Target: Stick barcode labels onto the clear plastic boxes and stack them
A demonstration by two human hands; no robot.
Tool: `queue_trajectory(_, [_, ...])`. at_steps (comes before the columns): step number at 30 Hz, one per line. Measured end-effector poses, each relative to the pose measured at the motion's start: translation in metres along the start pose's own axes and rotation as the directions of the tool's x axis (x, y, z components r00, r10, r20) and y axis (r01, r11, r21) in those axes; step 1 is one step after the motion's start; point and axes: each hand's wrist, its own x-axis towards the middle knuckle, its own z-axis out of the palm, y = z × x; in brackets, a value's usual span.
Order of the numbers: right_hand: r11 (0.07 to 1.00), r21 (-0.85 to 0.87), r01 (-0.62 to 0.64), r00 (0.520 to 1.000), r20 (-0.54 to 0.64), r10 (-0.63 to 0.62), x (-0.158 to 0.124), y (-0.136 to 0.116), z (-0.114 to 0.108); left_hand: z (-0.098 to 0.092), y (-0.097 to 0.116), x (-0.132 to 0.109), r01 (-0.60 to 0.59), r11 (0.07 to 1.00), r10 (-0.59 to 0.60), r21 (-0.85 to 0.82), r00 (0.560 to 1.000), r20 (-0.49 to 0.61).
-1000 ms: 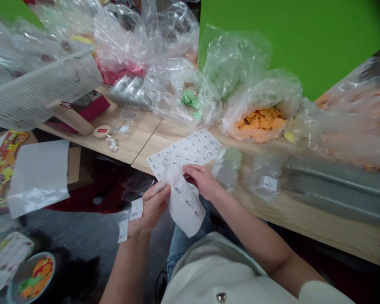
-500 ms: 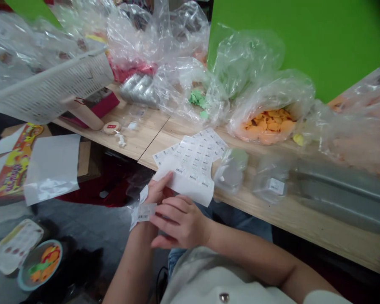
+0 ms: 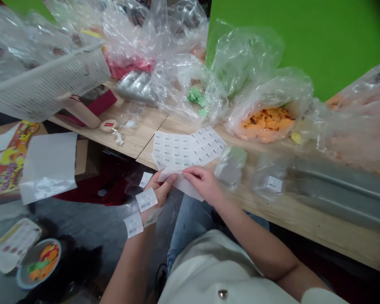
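A printed sticker sheet (image 3: 172, 145) is in both my hands at the table's front edge, its near edge folded over. My left hand (image 3: 161, 188) pinches that edge between thumb and fingers. On the other side, my right hand (image 3: 202, 181) closes its fingertips on the same edge. Several loose labels, among them a white label (image 3: 146, 199), stick to the back of my left hand and wrist. Under and beside the held sheet lies another sticker sheet (image 3: 210, 145). Just right of the sheets are clear plastic packets (image 3: 231, 171).
A clear bag of orange pieces (image 3: 269, 122) and one with green pieces (image 3: 196, 97) line the back. A white basket (image 3: 50, 80) overhangs the left. A grey tray (image 3: 342, 190) sits right; a bowl (image 3: 39, 264) is lower left.
My right hand has moved from the labels on my left wrist up to the sheet's near edge. The sheet has turned and is now folded at that edge; the wrist has rolled, showing more labels.
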Motion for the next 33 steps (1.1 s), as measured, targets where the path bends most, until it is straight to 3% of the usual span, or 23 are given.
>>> queue_trajectory(2, [0.973, 0.144, -0.18, 0.983, 0.058, 0.173, 0.008, 0.003, -0.008, 0.0, -0.001, 0.0, -0.008, 1.0, 0.008, 0.004, 1.0, 0.03])
queue_trajectory(4, [0.962, 0.183, -0.205, 0.973, -0.071, 0.221, 0.011, -0.002, -0.015, 0.002, 0.0, 0.0, -0.017, 0.999, 0.019, -0.041, 0.999, 0.04])
queue_trajectory(6, [0.997, 0.065, -0.038, 0.935, -0.349, 0.059, 0.005, -0.014, -0.017, 0.003, -0.001, 0.001, -0.018, 0.993, 0.018, -0.117, 1.0, 0.001])
queue_trajectory(7, [0.994, -0.056, 0.089, 0.902, -0.418, -0.104, -0.002, -0.022, -0.015, 0.003, -0.001, 0.002, -0.007, 0.987, 0.005, -0.16, 1.0, -0.014])
queue_trajectory(8, [0.953, -0.185, 0.24, 0.864, -0.407, -0.296, -0.011, -0.028, -0.01, 0.003, -0.001, 0.003, 0.007, 0.98, -0.011, -0.2, 1.0, -0.019])
queue_trajectory(9, [0.865, -0.283, 0.414, 0.827, -0.28, -0.488, -0.022, -0.033, -0.001, 0.004, -0.002, 0.004, 0.02, 0.972, -0.025, -0.235, 0.999, -0.019])
queue_trajectory(10, [0.738, -0.313, 0.597, 0.756, -0.089, -0.649, -0.034, -0.035, 0.01, 0.004, -0.003, 0.006, 0.032, 0.965, -0.038, -0.261, 0.999, -0.017])
queue_trajectory(11, [0.608, -0.287, 0.74, 0.65, 0.077, -0.756, -0.046, -0.034, 0.023, 0.005, -0.004, 0.008, 0.04, 0.959, -0.047, -0.279, 0.999, -0.02])
queue_trajectory(12, [0.496, -0.251, 0.831, 0.548, 0.227, -0.805, -0.057, -0.031, 0.036, 0.006, -0.004, 0.01, 0.04, 0.955, -0.052, -0.293, 0.998, -0.032])
queue_trajectory(13, [0.423, -0.238, 0.875, 0.481, 0.321, -0.816, -0.067, -0.026, 0.048, 0.006, -0.005, 0.012, 0.036, 0.951, -0.054, -0.306, 0.997, -0.05])
queue_trajectory(15, [0.355, -0.255, 0.899, 0.435, 0.439, -0.786, -0.079, -0.015, 0.065, 0.005, -0.004, 0.016, 0.034, 0.941, -0.06, -0.335, 0.996, -0.067])
queue_trajectory(17, [0.363, -0.252, 0.897, 0.441, 0.464, -0.769, -0.08, -0.011, 0.065, 0.001, -0.001, 0.017, 0.043, 0.934, -0.064, -0.355, 0.997, -0.048])
queue_trajectory(19, [0.442, -0.237, 0.865, 0.501, 0.405, -0.765, -0.071, -0.017, 0.049, -0.003, 0.005, 0.015, 0.062, 0.93, -0.076, -0.363, 0.997, -0.024])
queue_trajectory(20, [0.514, -0.252, 0.82, 0.573, 0.338, -0.747, -0.063, -0.022, 0.038, -0.006, 0.008, 0.012, 0.075, 0.93, -0.085, -0.361, 0.996, -0.012])
queue_trajectory(22, [0.704, -0.332, 0.627, 0.769, 0.123, -0.627, -0.043, -0.032, 0.014, -0.009, 0.014, 0.006, 0.092, 0.932, -0.091, -0.35, 0.996, 0.018])
queue_trajectory(23, [0.788, -0.357, 0.502, 0.844, 0.003, -0.536, -0.033, -0.035, 0.003, -0.009, 0.016, 0.003, 0.091, 0.936, -0.085, -0.34, 0.996, 0.032])
queue_trajectory(24, [0.846, -0.363, 0.391, 0.889, -0.09, -0.45, -0.022, -0.037, -0.005, -0.01, 0.018, -0.001, 0.086, 0.94, -0.075, -0.329, 0.996, 0.046])
queue_trajectory(26, [0.892, -0.358, 0.277, 0.924, -0.157, -0.35, -0.005, -0.034, -0.014, -0.011, 0.021, -0.006, 0.09, 0.944, -0.066, -0.317, 0.994, 0.087])
queue_trajectory(29, [0.885, -0.372, 0.28, 0.943, -0.064, -0.325, 0.003, -0.023, -0.011, -0.014, 0.02, -0.008, 0.17, 0.928, -0.107, -0.332, 0.974, 0.197])
queue_trajectory(33, [0.913, -0.34, 0.224, 0.967, -0.04, -0.252, -0.006, -0.008, 0.002, -0.015, 0.012, -0.005, 0.166, 0.906, -0.114, -0.39, 0.982, 0.151])
